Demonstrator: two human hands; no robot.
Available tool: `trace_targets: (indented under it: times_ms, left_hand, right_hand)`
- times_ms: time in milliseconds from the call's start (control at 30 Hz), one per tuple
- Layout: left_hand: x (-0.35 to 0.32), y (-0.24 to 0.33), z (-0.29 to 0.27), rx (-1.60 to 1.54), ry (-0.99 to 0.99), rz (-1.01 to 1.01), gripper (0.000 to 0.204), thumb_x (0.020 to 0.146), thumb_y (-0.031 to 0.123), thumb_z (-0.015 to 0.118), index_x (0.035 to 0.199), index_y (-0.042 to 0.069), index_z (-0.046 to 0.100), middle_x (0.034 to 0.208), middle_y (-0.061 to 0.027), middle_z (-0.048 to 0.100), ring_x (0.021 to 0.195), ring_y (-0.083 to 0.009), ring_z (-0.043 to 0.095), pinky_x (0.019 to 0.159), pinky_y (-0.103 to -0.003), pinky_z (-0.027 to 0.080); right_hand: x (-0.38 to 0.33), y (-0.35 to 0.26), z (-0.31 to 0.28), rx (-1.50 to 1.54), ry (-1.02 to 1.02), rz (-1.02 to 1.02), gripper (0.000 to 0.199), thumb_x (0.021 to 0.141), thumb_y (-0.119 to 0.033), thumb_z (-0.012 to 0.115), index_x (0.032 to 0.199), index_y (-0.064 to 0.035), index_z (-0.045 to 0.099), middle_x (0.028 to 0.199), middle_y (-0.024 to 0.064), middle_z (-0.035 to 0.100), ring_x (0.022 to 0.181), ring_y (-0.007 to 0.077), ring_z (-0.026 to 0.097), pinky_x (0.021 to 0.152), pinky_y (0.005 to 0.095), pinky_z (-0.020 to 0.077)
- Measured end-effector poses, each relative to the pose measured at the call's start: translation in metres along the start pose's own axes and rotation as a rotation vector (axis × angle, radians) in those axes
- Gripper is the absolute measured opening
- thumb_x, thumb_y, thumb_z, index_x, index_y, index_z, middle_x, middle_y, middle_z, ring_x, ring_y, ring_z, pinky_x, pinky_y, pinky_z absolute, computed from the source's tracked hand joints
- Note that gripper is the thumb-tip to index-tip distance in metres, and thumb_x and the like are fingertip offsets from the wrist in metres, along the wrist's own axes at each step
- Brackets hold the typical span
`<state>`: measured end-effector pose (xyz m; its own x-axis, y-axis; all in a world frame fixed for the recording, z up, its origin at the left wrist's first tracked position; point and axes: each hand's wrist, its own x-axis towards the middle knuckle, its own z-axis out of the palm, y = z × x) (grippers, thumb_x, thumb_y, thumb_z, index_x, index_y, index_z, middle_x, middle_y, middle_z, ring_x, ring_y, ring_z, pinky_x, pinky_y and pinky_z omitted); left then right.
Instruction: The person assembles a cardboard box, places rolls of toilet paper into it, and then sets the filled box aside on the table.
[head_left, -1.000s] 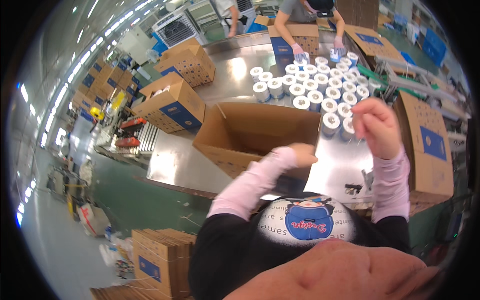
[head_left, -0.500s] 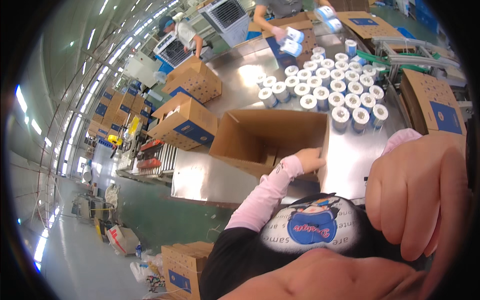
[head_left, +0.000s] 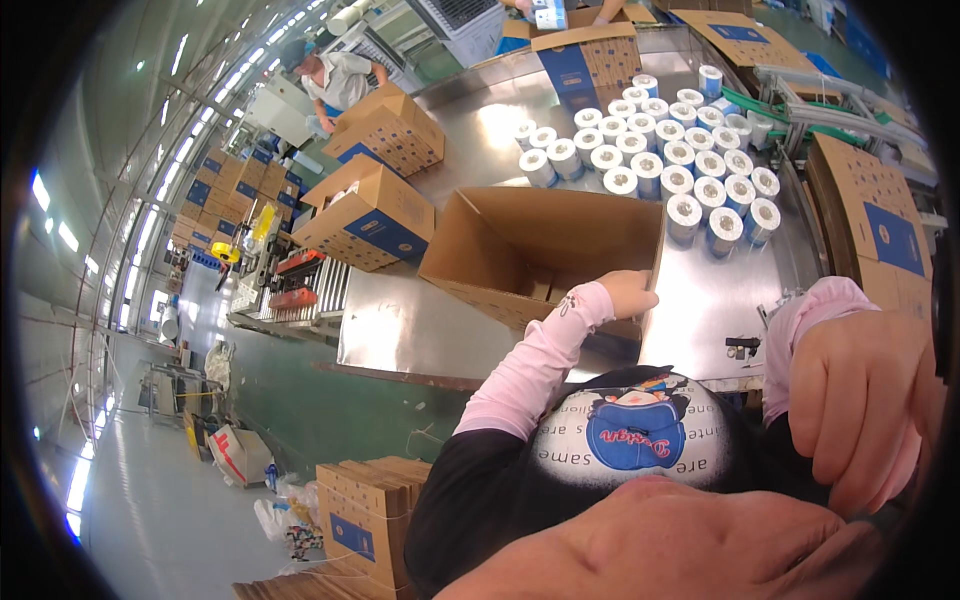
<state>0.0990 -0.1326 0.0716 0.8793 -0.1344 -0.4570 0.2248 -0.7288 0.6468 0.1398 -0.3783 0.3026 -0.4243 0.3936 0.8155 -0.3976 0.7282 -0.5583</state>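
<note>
- Head view, left hand: A worker's left hand, pink sleeve behind it, touches the right edge of an open-topped carton on a metal bench. Its fingers bend at the cardboard; whether they pinch it cannot be told.
- Right hand: At the carton's four o'clock, the right hand is close to the lens, fingers curled, palm hidden. No held object shows, though an empty hand cannot be confirmed. A second ago it was raised beside the rolls.
- What that changes: The right hand is now well apart from both rolls and carton, apparently leaving only the left in contact with the work.
- The goods: White-topped rolls stand grouped at the carton's two o'clock. None shows in the visible part of its interior.
- Across the bench: At twelve o'clock, a co-worker's hands are partly cut off above a blue-panelled carton; rolls lifted into plain view half a second ago are now mostly out of frame.
- Around them: Two more cartons sit toward ten o'clock, beside a co-worker in a pale shirt. A small black object lies at four o'clock.
</note>
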Motion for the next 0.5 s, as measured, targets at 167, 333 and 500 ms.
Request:
trace_targets:
  times_ms: [167, 333, 500]
  left_hand:
    - [0.001, -0.001, 0.001, -0.004, 0.014, 0.004, 0.044, 0.079, 0.032, 0.051, 0.102, -0.004, 0.061, 0.089, -0.0221, 0.068, 0.083, -0.0333, 0.067, 0.078, -0.039, 0.051]
    - [0.000, 0.016, -0.005, -0.023, -0.017, -0.017, 0.044, 0.079, 0.031, 0.051, 0.103, -0.005, 0.061, 0.092, -0.0231, 0.068, 0.087, -0.0345, 0.067, 0.080, -0.039, 0.050]
    - [0.008, 0.029, 0.005, 0.029, 0.125, 0.109, 0.040, 0.085, 0.028, 0.052, 0.107, -0.005, 0.060, 0.093, -0.0214, 0.067, 0.084, -0.0327, 0.066, 0.077, -0.038, 0.051]
  right_hand:
    - [-0.002, 0.002, 0.000, -0.020, -0.008, -0.007, 0.011, 0.078, 0.003, 0.070, 0.087, -0.0015, 0.065, 0.083, 0.0188, 0.067, 0.068, 0.0256, 0.062, 0.061, 0.0309, 0.0488]
    - [-0.010, 0.013, 0.001, -0.107, 0.032, 0.061, 0.011, 0.082, -0.001, 0.062, 0.092, -0.0005, 0.066, 0.087, 0.0149, 0.065, 0.072, 0.0221, 0.062, 0.064, 0.0308, 0.0491]
    - [-0.043, 0.086, -0.030, -0.973, 1.011, 0.583, 0.031, 0.082, -0.009, 0.061, 0.112, -0.0008, 0.060, 0.103, 0.0125, 0.064, 0.094, 0.0225, 0.062, 0.084, 0.0334, 0.0481]
